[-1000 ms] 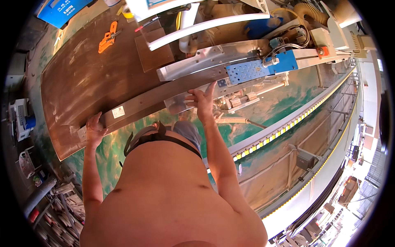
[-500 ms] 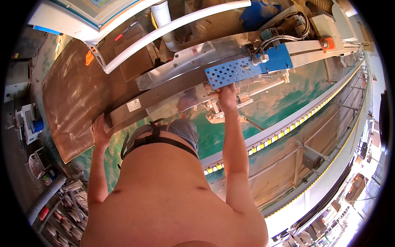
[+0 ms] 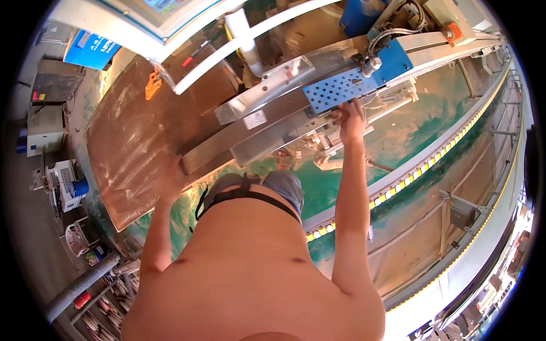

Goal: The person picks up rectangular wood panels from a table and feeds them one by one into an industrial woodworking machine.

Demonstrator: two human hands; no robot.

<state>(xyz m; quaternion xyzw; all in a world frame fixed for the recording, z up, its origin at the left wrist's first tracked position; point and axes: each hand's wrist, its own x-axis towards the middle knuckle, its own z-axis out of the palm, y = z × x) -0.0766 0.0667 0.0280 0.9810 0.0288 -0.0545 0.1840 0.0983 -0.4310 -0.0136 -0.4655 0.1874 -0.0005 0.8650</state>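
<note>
Between the brown tabletop [image 3: 125, 165] and the blue perforated plate [image 3: 341, 89], out stretched the long brown-grey board [image 3: 219, 146], white label [image 3: 255, 119] facing up, and at its left end was my left hand [image 3: 170, 177], fingers blurred against the corner; gripping or merely resting, I couldn't tell. Over by the plate, my right hand [image 3: 352, 120] had its fingers bent at the lower edge, whatever they pinched, if anything, out of sight! Stiff and fairly heavy, I reckoned, smooth enough to slide, hardly fragile; that left end and the long near edge looked the best holds. Room? Plenty of tabletop leftward, but its near edge dropped away to green floor [image 3: 327, 184], while rightward the shiny far guide [image 3: 264, 91] and the plate hemmed things in, with a white tubular frame [image 3: 210, 67] beyond.
</note>
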